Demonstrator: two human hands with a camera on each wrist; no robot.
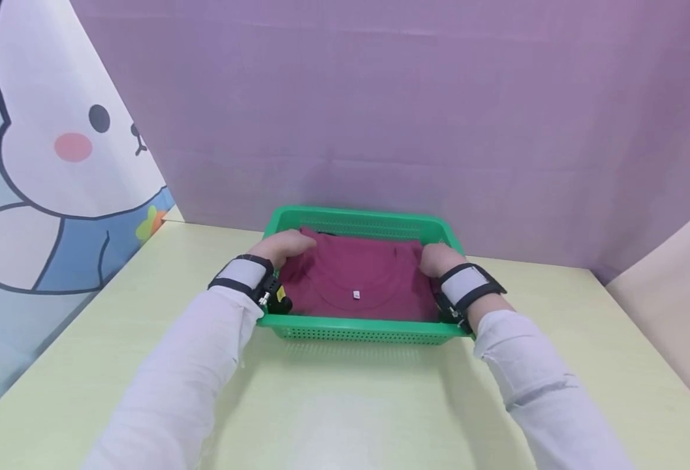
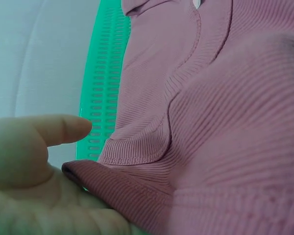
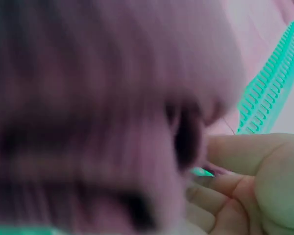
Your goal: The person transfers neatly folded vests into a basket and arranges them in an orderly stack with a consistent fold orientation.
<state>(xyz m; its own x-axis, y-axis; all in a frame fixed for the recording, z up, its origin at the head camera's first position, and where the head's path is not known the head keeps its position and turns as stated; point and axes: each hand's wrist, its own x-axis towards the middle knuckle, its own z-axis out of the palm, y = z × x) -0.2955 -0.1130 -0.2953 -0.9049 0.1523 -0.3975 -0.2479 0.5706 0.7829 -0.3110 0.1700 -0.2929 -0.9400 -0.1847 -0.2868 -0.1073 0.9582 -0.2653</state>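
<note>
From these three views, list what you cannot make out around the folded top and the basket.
- Head view: both hands' fingers, tucked behind the maroon top.
- Head view: basket floor, covered by the top; the white label is too small to read.
- Right wrist view: the top is close and blurred.
- Left wrist view: left hand cut off by the frame edge.

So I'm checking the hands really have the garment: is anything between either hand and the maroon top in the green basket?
Nothing visible. The left hand and right hand rest directly on the folded maroon top, which lies inside the green basket.

Maroon ribbed sweater (green basket)
</note>
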